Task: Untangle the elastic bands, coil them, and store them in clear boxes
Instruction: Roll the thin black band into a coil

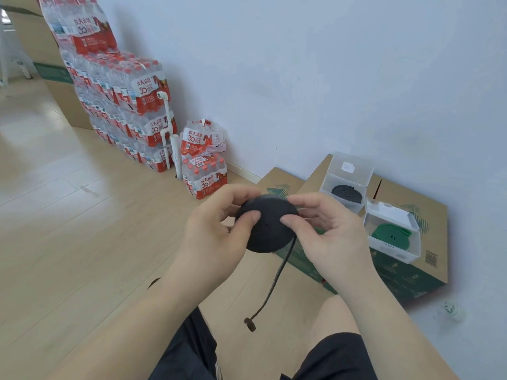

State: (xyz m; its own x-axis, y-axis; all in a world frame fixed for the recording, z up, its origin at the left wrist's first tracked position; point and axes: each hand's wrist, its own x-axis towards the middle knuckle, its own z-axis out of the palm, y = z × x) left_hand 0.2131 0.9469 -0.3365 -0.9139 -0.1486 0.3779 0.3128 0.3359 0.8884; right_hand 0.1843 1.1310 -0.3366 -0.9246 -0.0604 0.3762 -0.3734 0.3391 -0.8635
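1. Black coil (266, 226) gripped mid-air by left hand (216, 229) and right hand (329, 231), thumbs on its face; tail (274, 283) dangles.
2. On cardboard (436, 229), two: rear clear box (349, 167) holds black band (347, 193), near clear box (397, 249) holds green band (391, 233).
3. Floor (68, 215) open leftward.

Black coil (264, 224): being pinched between left hand (216, 229) and right hand (326, 229), tail hanging down.
Far clear box (354, 167): lying open, holding coiled black band (348, 193).
Near clear box (395, 249): holding green band (391, 233).
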